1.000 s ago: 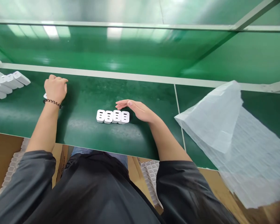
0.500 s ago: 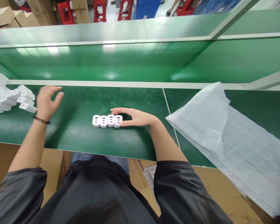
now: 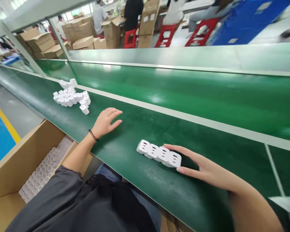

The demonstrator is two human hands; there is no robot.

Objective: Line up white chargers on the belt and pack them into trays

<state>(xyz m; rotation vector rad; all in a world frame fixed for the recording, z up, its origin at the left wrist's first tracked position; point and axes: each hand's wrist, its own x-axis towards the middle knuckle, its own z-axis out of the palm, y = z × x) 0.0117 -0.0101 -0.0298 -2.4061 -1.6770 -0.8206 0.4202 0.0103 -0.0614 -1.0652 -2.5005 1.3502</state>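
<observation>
On the green bench [image 3: 125, 141] stand several white charger plugs [image 3: 152, 150] in a touching row, slotted port ends up. At the right end of that row is my right hand [image 3: 203, 164], its thumb at the near corner of the last charger and its fingers along the far side. My left hand [image 3: 107, 121], wearing a dark beaded bracelet [image 3: 93, 135], hovers over the bench left of the row. Its fingers are apart with nothing in them. Beyond it lies a loose cluster of more white chargers [image 3: 69, 97], some upright and some leaning.
An open cardboard box [image 3: 16, 161] with clear plastic trays [image 3: 44, 167] stands below the bench at left. A pale rail [image 3: 159, 111] runs along the bench's back. White wrapping [image 3: 287, 203] shows at the right edge. Across the line are people, red stools [image 3: 166, 34] and cartons [image 3: 83, 42].
The view has swung left, bringing the charger cluster and the box of trays further into sight. My left hand has moved away from the cluster toward the row. My right hand stays at the row's end.
</observation>
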